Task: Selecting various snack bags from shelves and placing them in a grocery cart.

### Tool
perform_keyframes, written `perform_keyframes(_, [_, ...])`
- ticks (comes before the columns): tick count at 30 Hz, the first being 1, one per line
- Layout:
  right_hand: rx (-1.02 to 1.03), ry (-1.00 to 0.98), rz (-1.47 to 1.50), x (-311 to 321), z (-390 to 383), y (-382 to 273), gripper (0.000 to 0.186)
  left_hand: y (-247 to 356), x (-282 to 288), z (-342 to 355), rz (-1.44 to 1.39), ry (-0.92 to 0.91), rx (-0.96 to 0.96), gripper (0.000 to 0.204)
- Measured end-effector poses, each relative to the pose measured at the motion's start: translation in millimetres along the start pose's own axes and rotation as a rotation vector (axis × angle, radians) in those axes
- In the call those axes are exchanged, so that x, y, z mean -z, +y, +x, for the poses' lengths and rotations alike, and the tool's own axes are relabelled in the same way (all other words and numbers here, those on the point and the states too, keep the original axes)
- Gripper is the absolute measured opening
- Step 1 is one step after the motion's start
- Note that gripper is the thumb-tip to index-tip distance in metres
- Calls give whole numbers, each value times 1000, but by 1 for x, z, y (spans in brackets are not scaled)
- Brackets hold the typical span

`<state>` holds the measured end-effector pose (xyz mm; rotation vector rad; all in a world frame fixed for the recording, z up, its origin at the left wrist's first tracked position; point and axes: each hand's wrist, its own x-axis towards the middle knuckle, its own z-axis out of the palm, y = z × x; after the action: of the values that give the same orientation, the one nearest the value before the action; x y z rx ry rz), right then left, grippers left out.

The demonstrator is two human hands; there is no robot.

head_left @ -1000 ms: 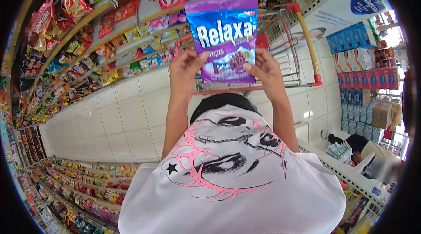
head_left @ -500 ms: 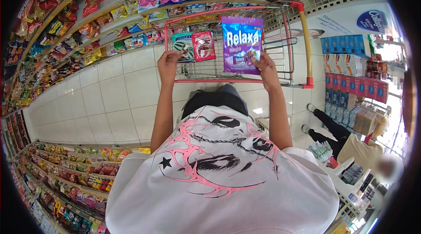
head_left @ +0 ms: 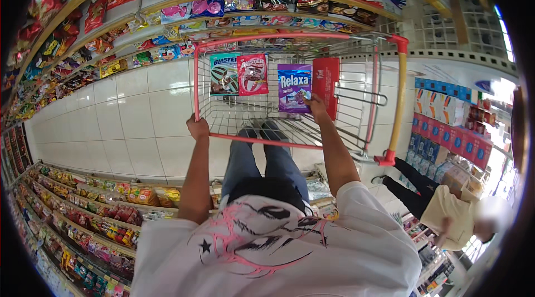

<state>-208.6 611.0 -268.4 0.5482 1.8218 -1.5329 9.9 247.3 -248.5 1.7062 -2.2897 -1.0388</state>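
A purple and blue bag of candy (head_left: 293,82) is low inside the shopping cart (head_left: 245,139), its near right edge pinched between the fingers of my right hand (head_left: 317,106). To its left in the basket lie two more candy bags side by side, a green and black one (head_left: 224,74) and a red one (head_left: 252,74). My left hand (head_left: 198,127) is closed round the red rim at the cart's near left corner. Whether the purple bag rests on the wire floor, I cannot tell.
A red panel (head_left: 326,88) stands at the cart's right end, before its yellow handle (head_left: 400,99). Shelves of candy bags (head_left: 251,3) run along the far side, with more shelves (head_left: 111,202) behind me at left. Another person (head_left: 451,213) stands at the right near stacked boxes (head_left: 454,144).
My right hand has lowered the purple bag into the cart. My left hand has come down from beside the green bag to the rim. The red panel now shows.
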Motion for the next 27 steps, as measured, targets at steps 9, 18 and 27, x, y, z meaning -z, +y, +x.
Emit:
perform_keyframes(9, [-70, 132, -119, -51, 120, 51, 53, 13, 10, -7, 74, 207, 67, 29])
perform_keyframes(18, [-15, 31, -178, -57, 194, 96, 33, 12, 13, -8, -70, 215, 54, 28])
perform_keyframes(27, [162, 175, -473, -66, 185, 94, 39, 6, 14, -7, -117, 188, 144, 24])
